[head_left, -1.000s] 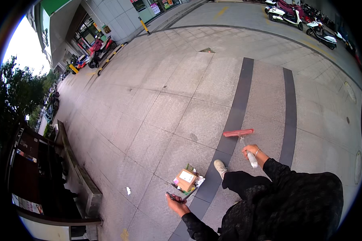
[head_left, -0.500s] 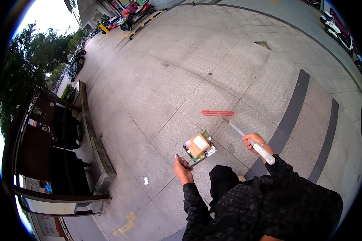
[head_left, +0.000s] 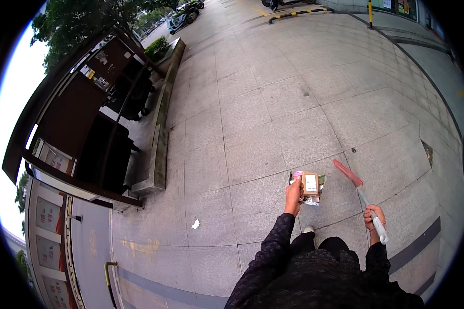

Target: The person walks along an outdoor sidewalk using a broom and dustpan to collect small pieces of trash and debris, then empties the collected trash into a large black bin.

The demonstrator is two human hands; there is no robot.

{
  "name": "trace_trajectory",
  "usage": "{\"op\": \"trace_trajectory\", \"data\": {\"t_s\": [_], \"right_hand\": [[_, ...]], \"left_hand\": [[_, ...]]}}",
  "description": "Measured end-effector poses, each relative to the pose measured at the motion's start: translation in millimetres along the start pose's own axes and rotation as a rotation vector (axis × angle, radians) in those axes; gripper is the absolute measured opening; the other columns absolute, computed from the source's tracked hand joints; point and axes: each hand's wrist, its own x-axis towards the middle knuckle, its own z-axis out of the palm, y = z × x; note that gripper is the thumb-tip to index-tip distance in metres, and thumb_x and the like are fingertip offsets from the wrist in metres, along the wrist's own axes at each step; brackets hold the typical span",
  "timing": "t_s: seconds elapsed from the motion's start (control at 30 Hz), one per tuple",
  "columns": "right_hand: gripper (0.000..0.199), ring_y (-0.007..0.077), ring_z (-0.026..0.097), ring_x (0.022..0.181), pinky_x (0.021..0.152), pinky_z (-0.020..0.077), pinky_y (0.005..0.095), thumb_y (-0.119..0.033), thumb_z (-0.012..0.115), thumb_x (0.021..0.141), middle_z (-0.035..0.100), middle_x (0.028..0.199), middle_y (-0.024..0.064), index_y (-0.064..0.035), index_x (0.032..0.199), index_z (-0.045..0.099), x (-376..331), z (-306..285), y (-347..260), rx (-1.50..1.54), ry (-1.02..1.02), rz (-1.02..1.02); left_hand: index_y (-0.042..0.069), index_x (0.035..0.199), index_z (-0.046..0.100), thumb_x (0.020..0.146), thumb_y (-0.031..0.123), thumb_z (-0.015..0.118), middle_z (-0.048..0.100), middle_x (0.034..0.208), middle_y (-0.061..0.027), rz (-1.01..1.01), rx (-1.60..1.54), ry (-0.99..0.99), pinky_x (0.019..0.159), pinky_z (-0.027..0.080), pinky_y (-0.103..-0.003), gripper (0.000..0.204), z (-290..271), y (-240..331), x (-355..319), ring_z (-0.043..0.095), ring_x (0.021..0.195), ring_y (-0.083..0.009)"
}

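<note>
My left hand (head_left: 293,196) is closed around the mostly hidden handle of a loaded dustpan. Piled on the pan are a brown cardboard box (head_left: 307,182) with a white label and crumpled packaging (head_left: 313,202) in silver, with green and pink bits beside the box. My right hand (head_left: 374,217) grips the grey shaft of a broom (head_left: 364,197). The broom's red head (head_left: 347,172) is tilted, out ahead and to the right of the dustpan. A small white scrap (head_left: 195,224) lies on the paving to the left of my left arm.
A dark roofed shelter (head_left: 77,118) with black bins (head_left: 111,154) stands on the left behind a low stone curb (head_left: 160,154). A yellow-and-black barrier (head_left: 300,14) and parked scooters (head_left: 183,19) are far ahead. A bent yellow-black rail (head_left: 108,280) is at lower left.
My view has turned left, bringing the shelter further in. The broom head has swung from lying crosswise to a slant. Both hands keep their hold; the dustpan has come along with my left hand.
</note>
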Motion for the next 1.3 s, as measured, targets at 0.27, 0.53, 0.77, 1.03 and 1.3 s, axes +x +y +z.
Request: {"op": "trace_trajectory", "data": {"t_s": [0.27, 0.53, 0.77, 1.03, 1.3], "right_hand": [[0.011, 0.0028, 0.047, 0.041, 0.032, 0.0385, 0.0168, -0.011, 0.060, 0.080, 0.049, 0.057, -0.0039, -0.0125, 0.083, 0.050, 180, 31, -152, 0.037, 0.198, -0.130], [0.012, 0.0048, 0.044, 0.040, 0.033, 0.0362, 0.0175, -0.010, 0.061, 0.078, 0.047, 0.054, -0.0035, -0.0112, 0.082, 0.050, 328, 168, -315, -0.101, 0.104, -0.133], [0.018, 0.0044, 0.045, 0.042, 0.033, 0.0352, 0.0168, -0.008, 0.062, 0.078, 0.049, 0.060, 0.0005, -0.0086, 0.083, 0.044, 435, 305, -469, -0.133, 0.019, -0.082], [0.015, 0.0033, 0.042, 0.043, 0.033, 0.0313, 0.0175, -0.009, 0.060, 0.081, 0.048, 0.063, 0.0004, -0.0066, 0.083, 0.045, 571, 508, -598, -0.230, -0.029, -0.067], [0.014, 0.0041, 0.042, 0.044, 0.035, 0.0310, 0.0189, -0.009, 0.060, 0.082, 0.047, 0.063, -0.0002, -0.0066, 0.078, 0.047, 681, 659, -729, -0.308, -0.010, -0.077]], "left_hand": [[0.017, 0.067, 0.048, 0.089, 0.053, 0.053, 0.031, 0.051, 0.0078, 0.029, 0.026, 0.019, 0.041, 0.015, -0.026, 0.043, 90, 87, 172, 0.026, 0.043, -0.0061], [0.016, 0.065, 0.048, 0.090, 0.053, 0.053, 0.033, 0.052, 0.0075, 0.048, 0.068, 0.042, 0.043, 0.015, -0.027, 0.045, 213, 180, 363, 0.027, 0.045, -0.0058], [0.015, 0.068, 0.050, 0.090, 0.052, 0.053, 0.034, 0.050, 0.0064, 0.085, 0.095, 0.031, 0.042, 0.016, -0.027, 0.043, 311, 285, 516, 0.028, 0.044, -0.0069], [0.015, 0.069, 0.048, 0.090, 0.050, 0.052, 0.036, 0.052, 0.0052, -0.020, 0.055, 0.025, 0.042, 0.022, -0.025, 0.041, 388, 391, 717, 0.032, 0.044, -0.0085], [0.016, 0.068, 0.048, 0.091, 0.050, 0.051, 0.035, 0.052, 0.0048, -0.078, 0.056, 0.010, 0.042, 0.022, -0.026, 0.041, 462, 496, 894, 0.033, 0.044, -0.0084]]}}
